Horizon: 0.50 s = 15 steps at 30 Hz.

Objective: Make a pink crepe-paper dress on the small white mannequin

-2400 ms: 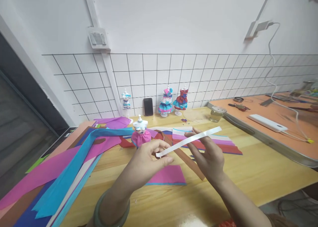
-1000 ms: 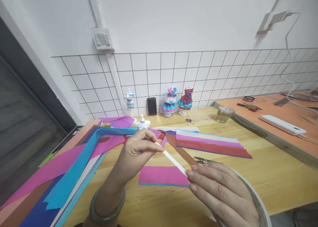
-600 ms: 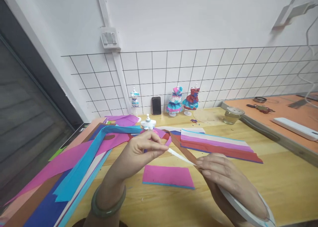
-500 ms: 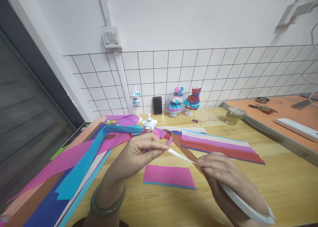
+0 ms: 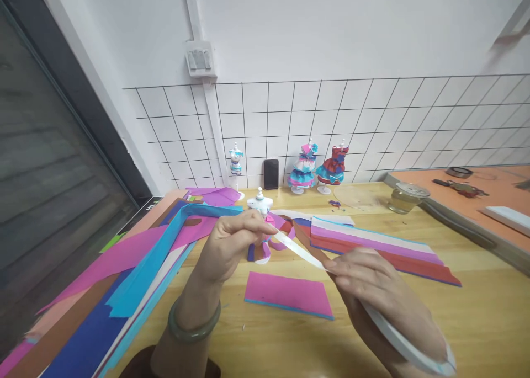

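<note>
A narrow white strip of tape is stretched between my two hands. My left hand, with a green bangle on its wrist, pinches the upper end. The lower end is pinched in my right hand, and a white tape roll hangs under that palm. Just behind my left fingers stands a small white mannequin with pink at its middle, partly hidden by the hand. A pink paper rectangle with a blue edge lies on the wooden table below the strip.
Long crepe paper strips cover the left side. Layered striped paper lies at right. Along the wall stand a black phone, a bare-skirted mannequin and two dressed ones. A glass jar sits back right.
The view has shifted, so the table things appear further right. The strip between my hands now shows wider and flatter, and more of the mannequin's base is visible.
</note>
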Available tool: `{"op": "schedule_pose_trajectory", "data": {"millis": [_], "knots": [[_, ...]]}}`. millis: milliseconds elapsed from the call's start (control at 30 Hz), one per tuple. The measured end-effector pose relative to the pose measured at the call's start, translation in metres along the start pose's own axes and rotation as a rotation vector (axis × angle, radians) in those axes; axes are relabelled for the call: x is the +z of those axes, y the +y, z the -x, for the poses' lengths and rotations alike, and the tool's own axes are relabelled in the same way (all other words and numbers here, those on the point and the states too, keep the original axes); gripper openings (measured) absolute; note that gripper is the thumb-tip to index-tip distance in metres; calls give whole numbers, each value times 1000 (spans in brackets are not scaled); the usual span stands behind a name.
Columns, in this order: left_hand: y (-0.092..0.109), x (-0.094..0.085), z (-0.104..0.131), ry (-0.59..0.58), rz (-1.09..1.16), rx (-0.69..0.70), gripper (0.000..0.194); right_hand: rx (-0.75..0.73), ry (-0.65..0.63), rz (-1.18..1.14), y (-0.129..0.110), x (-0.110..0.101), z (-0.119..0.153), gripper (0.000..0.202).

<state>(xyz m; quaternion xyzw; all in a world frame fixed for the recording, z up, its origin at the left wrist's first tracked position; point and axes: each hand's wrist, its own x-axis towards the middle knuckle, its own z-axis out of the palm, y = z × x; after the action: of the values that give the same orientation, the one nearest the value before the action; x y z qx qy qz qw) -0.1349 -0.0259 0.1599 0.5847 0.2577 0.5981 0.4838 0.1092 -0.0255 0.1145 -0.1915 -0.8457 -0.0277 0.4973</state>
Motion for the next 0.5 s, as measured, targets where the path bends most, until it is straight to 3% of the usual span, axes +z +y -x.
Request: {"op": "schedule_pose_trajectory", "data": {"millis": [67, 167, 267, 367, 500], "knots": [[-1, -1, -3, 26, 154, -29, 20, -46, -53, 49, 1, -9, 4, 33], [0, -6, -5, 56, 227, -38, 15, 13, 28, 90, -2, -15, 6, 24], [2, -6, -1, 35, -45, -34, 15, 85, 106, 83, -3, -12, 5, 21], [5, 2, 5, -4, -468, 8, 31, 124, 158, 64, -1, -8, 8, 25], [7, 13, 6, 18, -774, 128, 17, 130, 180, 46, 2, -5, 14, 25]]}}
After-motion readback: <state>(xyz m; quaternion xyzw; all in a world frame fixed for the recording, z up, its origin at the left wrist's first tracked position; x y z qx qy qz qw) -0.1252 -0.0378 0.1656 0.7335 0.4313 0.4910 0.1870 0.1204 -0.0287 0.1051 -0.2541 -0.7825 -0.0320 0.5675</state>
